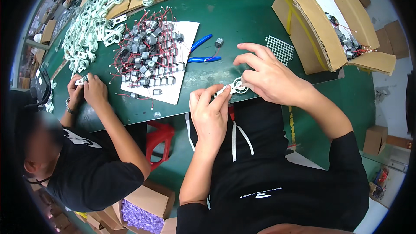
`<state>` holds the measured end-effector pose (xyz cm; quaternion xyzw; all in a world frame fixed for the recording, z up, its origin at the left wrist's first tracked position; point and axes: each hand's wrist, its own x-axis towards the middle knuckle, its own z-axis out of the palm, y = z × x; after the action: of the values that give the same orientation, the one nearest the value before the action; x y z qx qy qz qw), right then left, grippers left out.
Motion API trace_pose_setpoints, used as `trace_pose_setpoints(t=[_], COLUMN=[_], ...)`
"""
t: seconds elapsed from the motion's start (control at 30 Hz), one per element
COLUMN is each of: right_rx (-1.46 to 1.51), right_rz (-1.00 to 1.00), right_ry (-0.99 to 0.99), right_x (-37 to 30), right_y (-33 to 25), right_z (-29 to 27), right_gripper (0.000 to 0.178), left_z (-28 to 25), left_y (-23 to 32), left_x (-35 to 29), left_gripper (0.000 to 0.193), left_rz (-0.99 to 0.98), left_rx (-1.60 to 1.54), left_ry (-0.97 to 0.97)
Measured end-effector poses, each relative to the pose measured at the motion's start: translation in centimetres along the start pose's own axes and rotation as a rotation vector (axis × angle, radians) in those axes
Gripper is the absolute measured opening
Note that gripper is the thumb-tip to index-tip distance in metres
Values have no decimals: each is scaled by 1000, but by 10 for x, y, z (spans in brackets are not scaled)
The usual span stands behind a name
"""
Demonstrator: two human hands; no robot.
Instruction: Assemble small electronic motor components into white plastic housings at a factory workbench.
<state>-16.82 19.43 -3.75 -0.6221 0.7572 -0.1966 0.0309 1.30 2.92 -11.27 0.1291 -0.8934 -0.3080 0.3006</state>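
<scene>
Two hands steady a white plastic wheel bracket [234, 88] at the green table's [242, 21] near edge.
Left hand [210, 115] pinches its arm; right hand [268, 76] pinches the ring, other fingers spread clear, just below blue-handled pliers [201, 50].

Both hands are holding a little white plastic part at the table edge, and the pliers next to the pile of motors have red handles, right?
Not quite: the pliers have blue handles, not red, as the head view shows. The rest holds: the left hand and right hand hold a white plastic part at the table edge, beside the motors.
</scene>
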Motion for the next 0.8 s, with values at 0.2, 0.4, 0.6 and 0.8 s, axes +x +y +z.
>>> trace_pose_setpoints(t=[0.2,0.4,0.6,0.8], right_rx=[-72,-47,-46,-31], right_rz=[-9,-21,-57,-91], right_ry=[-29,-84,-31,-21], right_x=[7,11,15,14], right_y=[-8,-8,-6,-4], right_z=[-4,-2,6,10], right_gripper=[14,15,24,25], left_z=[-1,1,0,1], left_y=[-2,-5,-5,-6], left_x=[-1,0,-1,-3], left_gripper=[29,28,28,28], left_rz=[-38,-39,-33,-28], left_rx=[-59,-95,-98,-102], left_ry=[-1,6,13,20])
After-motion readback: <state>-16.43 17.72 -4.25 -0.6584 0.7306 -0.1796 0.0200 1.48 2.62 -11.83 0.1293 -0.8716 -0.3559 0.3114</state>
